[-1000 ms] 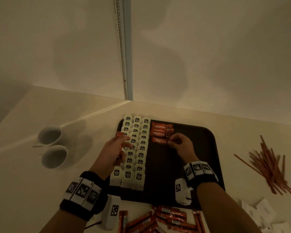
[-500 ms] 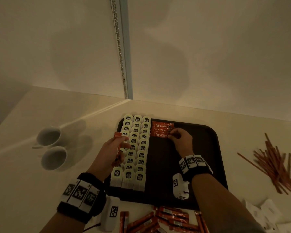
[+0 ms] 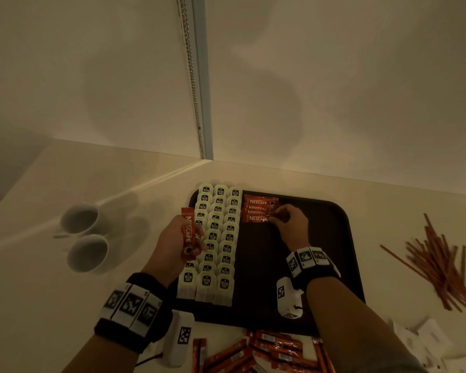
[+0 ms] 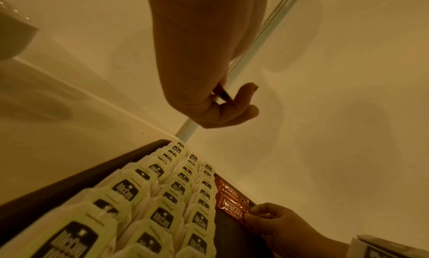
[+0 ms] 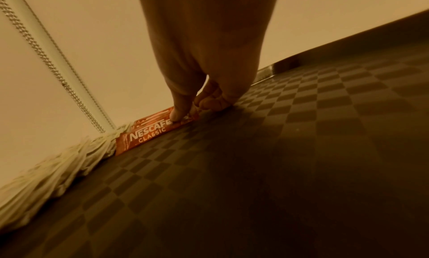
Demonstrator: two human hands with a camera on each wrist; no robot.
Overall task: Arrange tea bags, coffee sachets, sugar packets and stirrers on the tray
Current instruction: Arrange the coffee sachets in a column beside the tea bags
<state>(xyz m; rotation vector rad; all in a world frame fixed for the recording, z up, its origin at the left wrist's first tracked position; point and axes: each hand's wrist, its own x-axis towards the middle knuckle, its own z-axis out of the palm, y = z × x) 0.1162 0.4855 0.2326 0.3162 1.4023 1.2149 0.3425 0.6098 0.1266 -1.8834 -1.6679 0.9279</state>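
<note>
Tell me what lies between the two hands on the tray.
Three columns of tea bags lie between the left hand and right hand, per the head view.

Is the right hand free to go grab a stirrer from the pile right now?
Probably not yet: the right hand is pinching a coffee sachet on the tray. The path to the stirrers looks open.

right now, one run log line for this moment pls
step: laying coffee sachets | left hand: holds spare sachet | right hand: pinches nearest sachet on tray | stirrers: off tray
</note>
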